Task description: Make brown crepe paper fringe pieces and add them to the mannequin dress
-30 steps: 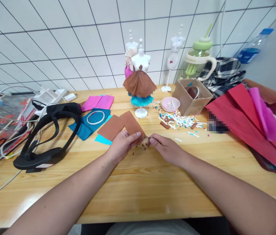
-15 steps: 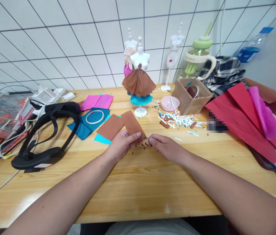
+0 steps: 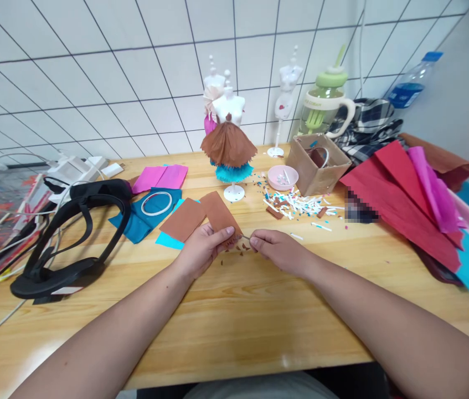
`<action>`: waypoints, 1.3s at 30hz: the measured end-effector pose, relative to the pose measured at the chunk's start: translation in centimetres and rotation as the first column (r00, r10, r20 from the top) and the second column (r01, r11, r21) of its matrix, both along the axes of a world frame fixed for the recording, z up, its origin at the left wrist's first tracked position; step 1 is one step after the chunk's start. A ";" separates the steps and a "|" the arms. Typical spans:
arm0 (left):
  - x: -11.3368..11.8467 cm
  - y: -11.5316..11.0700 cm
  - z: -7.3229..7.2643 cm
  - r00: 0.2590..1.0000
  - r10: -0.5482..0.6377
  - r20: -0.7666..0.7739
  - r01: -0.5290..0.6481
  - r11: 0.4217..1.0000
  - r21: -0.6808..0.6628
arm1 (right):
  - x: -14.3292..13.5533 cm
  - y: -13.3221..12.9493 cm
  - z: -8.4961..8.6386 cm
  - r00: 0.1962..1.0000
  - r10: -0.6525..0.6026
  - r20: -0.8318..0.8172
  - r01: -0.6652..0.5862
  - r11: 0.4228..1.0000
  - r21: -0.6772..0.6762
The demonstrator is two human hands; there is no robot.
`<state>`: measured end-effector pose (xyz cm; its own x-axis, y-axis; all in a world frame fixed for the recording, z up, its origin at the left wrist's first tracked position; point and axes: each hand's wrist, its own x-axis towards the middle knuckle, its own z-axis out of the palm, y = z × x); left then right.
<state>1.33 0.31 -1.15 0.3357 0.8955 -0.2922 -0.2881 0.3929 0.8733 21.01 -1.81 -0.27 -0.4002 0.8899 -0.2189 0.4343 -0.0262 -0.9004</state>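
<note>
Between thumb and fingers, my left hand grips a strip of brown paper whose lower edge is cut in small notches. My right hand is closed on a small thin tool, its tip at the paper's right corner; most of the tool is hidden in the fingers. Small brown scraps lie on the table below the paper. Another brown piece rests on cyan paper to the left. Behind stands a white dress form in a brown and cyan paper skirt.
Black headset and cables at left; blue cloth with a white ring. At right: pink bowl, white scraps, cardboard box, green-lidded cup, red paper. More dress forms stand behind.
The camera view has shifted slightly, moving the background leftward. My hands keep their hold, and a little more of the thin tool shows between the paper and my right fingers.
</note>
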 end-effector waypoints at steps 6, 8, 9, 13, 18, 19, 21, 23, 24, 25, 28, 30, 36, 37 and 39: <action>0.0 0.0 0.3 0.999 0.033 0.004 -0.033 0.999 -0.031 | -0.9 -0.9 0.0 0.995 -0.012 -0.099 -0.007 0.982 -0.190; 0.1 0.0 0.2 0.999 0.033 0.008 -0.033 0.999 -0.028 | -1.3 -1.1 -0.1 0.992 0.015 -0.127 -0.038 0.983 -0.178; 0.1 -0.1 0.2 0.999 0.047 0.009 -0.047 0.999 -0.026 | -1.4 -1.2 -0.1 0.991 0.014 -0.131 -0.035 0.986 -0.164; 0.1 -0.1 -0.2 0.991 0.130 0.016 -0.130 0.991 -0.018 | -1.3 -0.9 0.3 0.989 -0.130 -0.076 0.124 0.989 -0.084; 0.6 -0.5 0.2 0.994 0.104 0.024 -0.104 0.995 -0.014 | -1.1 -0.5 0.4 0.962 -0.246 -0.119 0.241 0.969 -0.057; 0.7 -0.6 0.4 0.995 0.097 0.017 -0.097 0.995 -0.009 | -1.1 -0.6 0.4 0.958 -0.252 -0.134 0.247 0.968 -0.052; 0.9 -0.8 0.8 0.997 0.078 0.008 -0.078 0.997 0.002 | -1.3 -0.6 0.2 0.955 -0.261 -0.141 0.259 0.965 -0.036; 1.1 -0.9 1.0 0.998 0.062 0.008 -0.062 0.998 0.009 | -1.3 -0.7 0.0 0.953 -0.269 -0.138 0.269 0.963 -0.016; 1.1 -0.9 1.0 0.998 0.057 0.012 -0.057 0.998 0.010 | -1.3 -0.7 0.0 0.954 -0.266 -0.137 0.267 0.964 -0.007; 1.1 -0.9 1.1 0.998 0.056 0.016 -0.056 0.998 0.010 | -1.3 -0.6 0.0 0.956 -0.259 -0.134 0.261 0.965 -0.001; 1.0 -0.8 0.9 0.996 0.082 0.025 -0.082 0.997 -0.007 | -0.8 -0.2 0.0 0.966 -0.235 -0.106 0.237 0.971 0.014; 0.7 -0.6 0.8 0.992 0.124 0.024 -0.123 0.992 -0.029 | -0.3 0.2 0.0 0.975 -0.211 -0.069 0.214 0.976 0.042; -0.7 0.8 1.0 0.889 0.436 0.142 -0.445 0.895 0.042 | -0.9 -0.9 0.4 0.930 -0.127 -0.345 -0.039 0.900 -0.434; -1.0 1.1 1.1 0.864 0.476 0.164 -0.490 0.870 0.059 | -1.3 -1.3 0.4 0.876 -0.124 -0.466 -0.165 0.831 -0.531; -1.5 1.6 1.2 0.829 0.527 0.185 -0.546 0.835 0.067 | -2.0 -1.6 0.1 0.791 -0.131 -0.598 -0.349 0.706 -0.617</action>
<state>-0.12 1.90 0.04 -0.1757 0.9706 -0.1645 -0.5579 0.0395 0.8289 19.03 -3.44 -0.22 -0.7370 0.5282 -0.4216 -0.1002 -0.7024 -0.7047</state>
